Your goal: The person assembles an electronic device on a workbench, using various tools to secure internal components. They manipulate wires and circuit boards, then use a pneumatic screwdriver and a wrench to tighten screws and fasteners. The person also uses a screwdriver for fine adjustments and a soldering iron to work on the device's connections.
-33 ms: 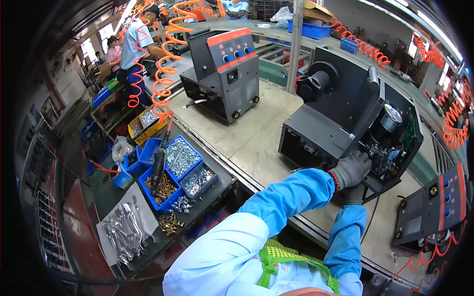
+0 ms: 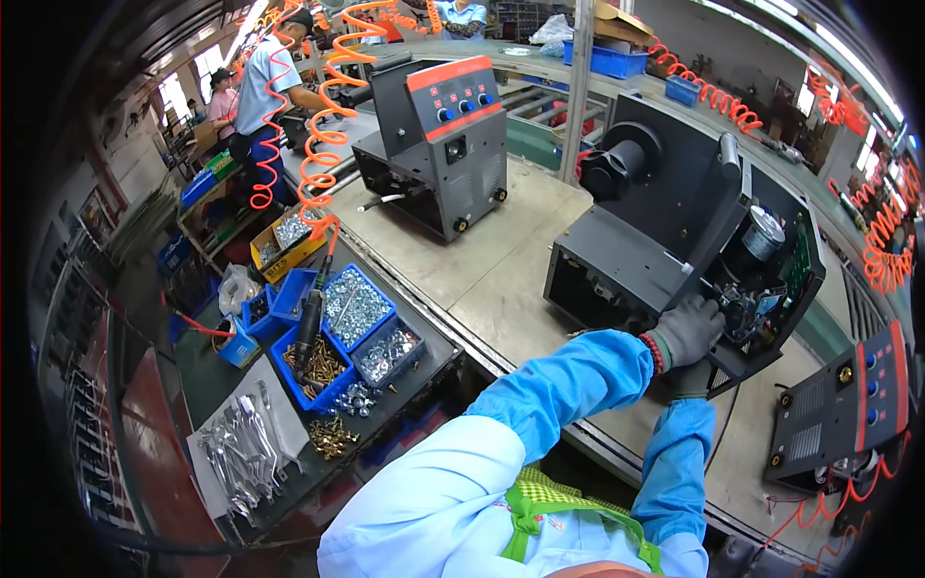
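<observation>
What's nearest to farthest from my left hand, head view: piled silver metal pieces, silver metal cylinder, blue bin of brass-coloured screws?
1. Silver metal cylinder: beyond, rightward.
2. Blue bin: well left.
3. Silver metal pieces: farther left, lower.

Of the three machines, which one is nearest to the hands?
The middle machine, with the black spool: the left hand and right hand are at it. The left machine and right machine stand apart, with red-trimmed panels.

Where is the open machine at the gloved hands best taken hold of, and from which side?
Probably by the rounded bar on top of the open machine, with a hand closing over it from above: it sits at the upper edge, while the silver cylinder lies exposed at the right.
</observation>
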A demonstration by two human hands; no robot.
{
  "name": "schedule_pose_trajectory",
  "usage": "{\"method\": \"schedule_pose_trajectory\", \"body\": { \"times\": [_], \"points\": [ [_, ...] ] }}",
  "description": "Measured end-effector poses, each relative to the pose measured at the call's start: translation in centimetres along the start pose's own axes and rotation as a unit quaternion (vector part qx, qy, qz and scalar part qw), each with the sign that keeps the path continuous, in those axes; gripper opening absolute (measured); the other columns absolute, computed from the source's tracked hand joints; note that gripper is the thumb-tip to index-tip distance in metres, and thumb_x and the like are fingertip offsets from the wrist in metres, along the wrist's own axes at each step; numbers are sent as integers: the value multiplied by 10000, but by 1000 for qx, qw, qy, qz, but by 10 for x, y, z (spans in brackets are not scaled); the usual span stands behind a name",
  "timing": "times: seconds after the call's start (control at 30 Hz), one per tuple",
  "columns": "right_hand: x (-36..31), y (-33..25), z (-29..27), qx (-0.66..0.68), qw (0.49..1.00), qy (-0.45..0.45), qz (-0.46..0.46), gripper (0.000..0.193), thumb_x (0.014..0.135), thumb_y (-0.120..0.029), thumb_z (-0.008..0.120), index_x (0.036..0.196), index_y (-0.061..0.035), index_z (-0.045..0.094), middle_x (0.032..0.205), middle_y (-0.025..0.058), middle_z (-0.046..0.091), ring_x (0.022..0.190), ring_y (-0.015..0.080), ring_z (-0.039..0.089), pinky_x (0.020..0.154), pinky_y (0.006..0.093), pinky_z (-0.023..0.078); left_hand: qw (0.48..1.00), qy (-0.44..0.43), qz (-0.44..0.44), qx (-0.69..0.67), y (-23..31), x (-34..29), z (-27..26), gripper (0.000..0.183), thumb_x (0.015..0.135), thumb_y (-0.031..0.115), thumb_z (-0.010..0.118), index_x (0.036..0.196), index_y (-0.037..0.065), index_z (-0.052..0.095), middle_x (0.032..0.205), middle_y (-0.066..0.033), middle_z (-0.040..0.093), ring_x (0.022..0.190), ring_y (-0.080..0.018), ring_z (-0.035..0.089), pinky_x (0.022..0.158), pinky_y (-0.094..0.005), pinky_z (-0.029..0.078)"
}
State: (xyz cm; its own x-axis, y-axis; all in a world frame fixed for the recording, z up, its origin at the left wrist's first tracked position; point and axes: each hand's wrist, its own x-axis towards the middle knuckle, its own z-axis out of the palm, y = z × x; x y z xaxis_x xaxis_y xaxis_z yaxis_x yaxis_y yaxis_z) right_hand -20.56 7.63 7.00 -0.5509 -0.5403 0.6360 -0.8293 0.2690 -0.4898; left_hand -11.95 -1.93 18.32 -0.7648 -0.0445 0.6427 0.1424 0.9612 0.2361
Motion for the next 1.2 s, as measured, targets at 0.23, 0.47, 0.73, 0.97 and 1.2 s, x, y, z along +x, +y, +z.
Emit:
{"method": "schedule_pose_trajectory", "body": {
  "times": [0.23,0.47,0.73,0.97,1.2],
  "points": [
    [0,-4,1,7,1000,-7,-3,383,886,-322,540,1183,-83,567,1063,173,641,939,316,619,822,435,483,1000,14,1,-4,-1,-3,3,217,877,292,546,959,106,622,977,-105,567,920,-304,556,789,-433,488],
    [4,-3,2,7,1000,-6,2,379,888,-326,543,1179,-85,568,1064,165,641,938,308,617,817,428,484,1000,19,8,-8,0,-2,5,212,868,281,555,949,96,620,972,-102,565,931,-303,560,788,-428,492],
    [4,-3,0,9,1000,-9,4,376,890,-331,546,1175,-87,570,1065,156,641,937,299,615,812,421,486,1000,25,18,-8,0,-3,7,211,867,274,555,958,95,620,964,-106,567,920,-300,562,772,-425,494],
    [3,-6,2,19,1000,-15,2,372,892,-334,548,1171,-88,572,1066,148,641,935,290,614,808,414,487,1000,24,20,1,0,-4,3,219,872,279,553,971,98,626,968,-104,571,909,-298,562,765,-422,496],
    [3,-8,5,30,999,-17,2,369,894,-338,551,1167,-90,574,1067,139,642,934,282,612,803,407,489,1000,27,14,-7,-3,-2,6,216,869,282,555,962,103,631,966,-101,572,913,-301,562,779,-425,492]
  ]
}}
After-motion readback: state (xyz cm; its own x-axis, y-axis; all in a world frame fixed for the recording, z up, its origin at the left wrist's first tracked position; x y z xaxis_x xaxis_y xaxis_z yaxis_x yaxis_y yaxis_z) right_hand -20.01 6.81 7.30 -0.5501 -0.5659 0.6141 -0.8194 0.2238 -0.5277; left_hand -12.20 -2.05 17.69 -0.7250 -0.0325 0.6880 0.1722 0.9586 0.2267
